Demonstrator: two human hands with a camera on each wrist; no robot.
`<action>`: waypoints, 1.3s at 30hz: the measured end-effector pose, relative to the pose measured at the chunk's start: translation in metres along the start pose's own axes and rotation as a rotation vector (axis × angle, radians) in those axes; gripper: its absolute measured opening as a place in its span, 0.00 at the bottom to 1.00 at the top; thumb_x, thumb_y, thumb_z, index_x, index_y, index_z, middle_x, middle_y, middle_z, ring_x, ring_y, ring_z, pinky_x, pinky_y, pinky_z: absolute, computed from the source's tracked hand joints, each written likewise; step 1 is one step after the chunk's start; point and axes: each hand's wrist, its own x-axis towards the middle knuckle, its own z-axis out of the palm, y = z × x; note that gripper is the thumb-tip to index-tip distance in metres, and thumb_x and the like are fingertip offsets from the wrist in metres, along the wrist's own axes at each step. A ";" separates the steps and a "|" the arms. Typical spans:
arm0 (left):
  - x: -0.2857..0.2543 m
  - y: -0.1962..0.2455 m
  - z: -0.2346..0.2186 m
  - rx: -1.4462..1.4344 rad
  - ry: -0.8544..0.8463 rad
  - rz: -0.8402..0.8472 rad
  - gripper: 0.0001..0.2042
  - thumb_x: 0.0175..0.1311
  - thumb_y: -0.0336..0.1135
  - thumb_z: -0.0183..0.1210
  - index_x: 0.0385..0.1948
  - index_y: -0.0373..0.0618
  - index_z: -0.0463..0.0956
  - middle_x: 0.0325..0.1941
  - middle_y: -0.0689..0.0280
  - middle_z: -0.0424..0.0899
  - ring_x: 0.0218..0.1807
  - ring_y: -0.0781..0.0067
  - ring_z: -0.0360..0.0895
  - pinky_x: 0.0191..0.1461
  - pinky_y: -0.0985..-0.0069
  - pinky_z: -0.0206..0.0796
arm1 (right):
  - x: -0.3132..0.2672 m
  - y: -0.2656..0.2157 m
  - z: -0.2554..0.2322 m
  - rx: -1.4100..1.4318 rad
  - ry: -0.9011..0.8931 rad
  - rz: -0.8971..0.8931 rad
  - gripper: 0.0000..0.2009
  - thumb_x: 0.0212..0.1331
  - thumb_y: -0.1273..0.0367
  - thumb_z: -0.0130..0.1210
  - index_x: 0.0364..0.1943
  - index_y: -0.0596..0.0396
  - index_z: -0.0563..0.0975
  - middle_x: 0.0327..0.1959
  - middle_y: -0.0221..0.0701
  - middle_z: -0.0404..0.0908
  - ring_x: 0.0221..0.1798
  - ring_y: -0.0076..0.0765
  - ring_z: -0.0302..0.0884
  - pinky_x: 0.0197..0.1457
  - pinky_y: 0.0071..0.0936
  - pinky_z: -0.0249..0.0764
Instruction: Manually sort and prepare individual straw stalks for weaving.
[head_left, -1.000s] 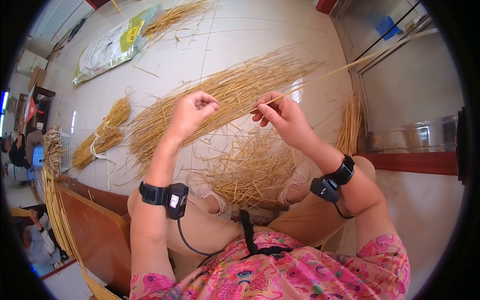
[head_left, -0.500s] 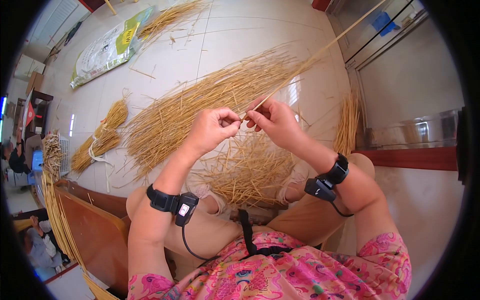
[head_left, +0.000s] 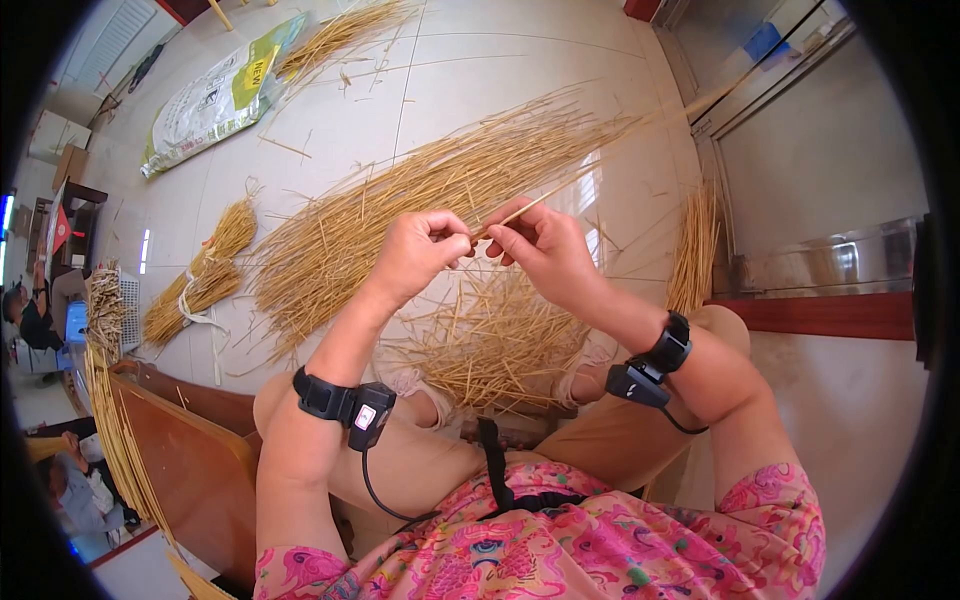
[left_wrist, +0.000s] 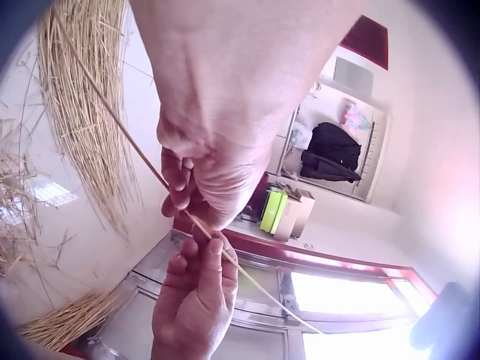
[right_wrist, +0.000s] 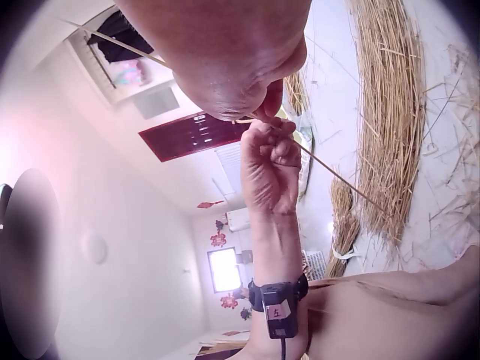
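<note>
A long, thin straw stalk (head_left: 553, 188) runs through the fingertips of both hands, over the floor in front of the person's knees. My left hand (head_left: 420, 252) pinches it between thumb and curled fingers. Close beside it, my right hand (head_left: 548, 250) pinches the same stalk, which slants away to the upper right. In the left wrist view the straw stalk (left_wrist: 112, 112) stretches out past both hands. Beneath lies a wide pile of straw (head_left: 400, 205), with a heap of short loose straw (head_left: 490, 345) between the feet.
On the left lie tied straw bundles (head_left: 205, 275) and a white-and-green sack (head_left: 215, 105). A brown wooden panel (head_left: 190, 455) stands by the left leg. More straw (head_left: 696, 250) leans near the glass door (head_left: 830, 190) at right. Other people sit at far left.
The left hand has moved right to meet the right hand and now pinches the stalk too. The stalk's far end swung up, then dropped back lower toward the right.
</note>
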 end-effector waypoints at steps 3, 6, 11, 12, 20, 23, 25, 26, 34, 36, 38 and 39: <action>0.002 -0.006 0.001 -0.072 0.051 0.026 0.05 0.53 0.29 0.55 0.26 0.38 0.78 0.24 0.67 0.80 0.27 0.85 0.73 0.32 0.85 0.65 | -0.001 0.003 0.003 0.044 0.019 0.015 0.03 0.61 0.75 0.50 0.35 0.60 0.74 0.26 0.29 0.79 0.28 0.16 0.74 0.31 0.17 0.71; 0.004 -0.009 0.000 -0.113 0.106 0.009 0.05 0.52 0.29 0.56 0.24 0.38 0.77 0.23 0.67 0.80 0.26 0.85 0.72 0.31 0.86 0.62 | -0.002 0.006 0.005 -0.009 0.000 0.006 0.04 0.60 0.76 0.51 0.37 0.60 0.74 0.26 0.30 0.79 0.29 0.20 0.75 0.32 0.19 0.72; 0.005 -0.011 0.000 -0.057 0.269 -0.092 0.05 0.51 0.30 0.57 0.22 0.39 0.77 0.22 0.68 0.79 0.25 0.85 0.71 0.29 0.85 0.61 | 0.001 0.013 0.006 -0.352 -0.017 -0.432 0.06 0.56 0.77 0.54 0.37 0.58 0.75 0.29 0.35 0.77 0.33 0.34 0.77 0.34 0.25 0.72; 0.007 -0.017 -0.001 -0.026 0.341 -0.116 0.05 0.50 0.30 0.57 0.22 0.39 0.77 0.21 0.68 0.79 0.24 0.84 0.71 0.28 0.84 0.61 | 0.001 0.009 0.006 -0.378 -0.025 -0.491 0.06 0.55 0.77 0.55 0.37 0.58 0.75 0.29 0.36 0.77 0.34 0.36 0.76 0.35 0.27 0.72; 0.002 -0.016 -0.040 0.492 0.539 -0.031 0.06 0.50 0.32 0.58 0.23 0.40 0.77 0.21 0.64 0.79 0.23 0.76 0.74 0.30 0.76 0.66 | 0.002 -0.009 -0.014 -0.250 0.031 -0.292 0.03 0.59 0.75 0.52 0.35 0.61 0.73 0.27 0.32 0.78 0.30 0.26 0.77 0.33 0.21 0.73; -0.014 0.000 -0.036 0.303 0.092 -0.050 0.05 0.51 0.30 0.60 0.24 0.39 0.76 0.21 0.67 0.79 0.24 0.80 0.73 0.30 0.78 0.65 | 0.015 -0.001 -0.033 -0.109 0.161 -0.133 0.05 0.63 0.72 0.49 0.37 0.61 0.71 0.27 0.28 0.77 0.29 0.20 0.76 0.29 0.16 0.71; -0.023 0.000 -0.024 0.380 -0.171 -0.021 0.06 0.51 0.30 0.62 0.24 0.39 0.76 0.22 0.68 0.78 0.25 0.80 0.73 0.30 0.78 0.65 | 0.022 -0.002 -0.039 -0.065 0.219 -0.080 0.05 0.63 0.72 0.50 0.37 0.60 0.72 0.27 0.28 0.77 0.30 0.20 0.77 0.29 0.16 0.70; -0.025 -0.001 -0.012 0.527 -0.266 0.021 0.07 0.50 0.31 0.63 0.25 0.40 0.76 0.23 0.67 0.78 0.26 0.77 0.74 0.31 0.76 0.66 | 0.022 -0.002 -0.041 -0.043 0.248 -0.055 0.05 0.63 0.72 0.50 0.37 0.60 0.72 0.27 0.29 0.77 0.30 0.20 0.77 0.28 0.16 0.70; -0.008 0.010 0.012 0.783 0.311 0.627 0.11 0.50 0.33 0.63 0.33 0.41 0.73 0.36 0.60 0.77 0.42 0.57 0.73 0.44 0.69 0.66 | 0.014 0.019 -0.016 0.245 0.124 0.122 0.06 0.61 0.70 0.53 0.36 0.60 0.73 0.30 0.30 0.79 0.29 0.22 0.77 0.27 0.18 0.72; -0.011 0.006 0.012 0.707 0.157 0.475 0.11 0.53 0.33 0.61 0.36 0.41 0.73 0.33 0.58 0.77 0.38 0.56 0.74 0.40 0.67 0.66 | 0.009 0.024 -0.009 0.275 0.060 0.153 0.07 0.62 0.69 0.52 0.38 0.59 0.73 0.31 0.30 0.79 0.31 0.23 0.77 0.30 0.19 0.72; -0.010 -0.003 0.007 0.774 0.025 0.325 0.12 0.54 0.35 0.60 0.39 0.42 0.74 0.32 0.58 0.78 0.36 0.56 0.75 0.38 0.66 0.66 | 0.008 0.028 -0.006 0.275 0.025 0.190 0.08 0.62 0.69 0.52 0.39 0.59 0.73 0.32 0.31 0.79 0.32 0.23 0.77 0.32 0.19 0.72; -0.010 -0.004 0.006 0.803 0.023 0.341 0.11 0.55 0.34 0.60 0.38 0.42 0.75 0.30 0.58 0.78 0.36 0.56 0.75 0.38 0.66 0.66 | 0.008 0.028 -0.007 0.261 0.027 0.209 0.08 0.62 0.69 0.52 0.39 0.59 0.73 0.31 0.31 0.79 0.31 0.22 0.77 0.32 0.19 0.72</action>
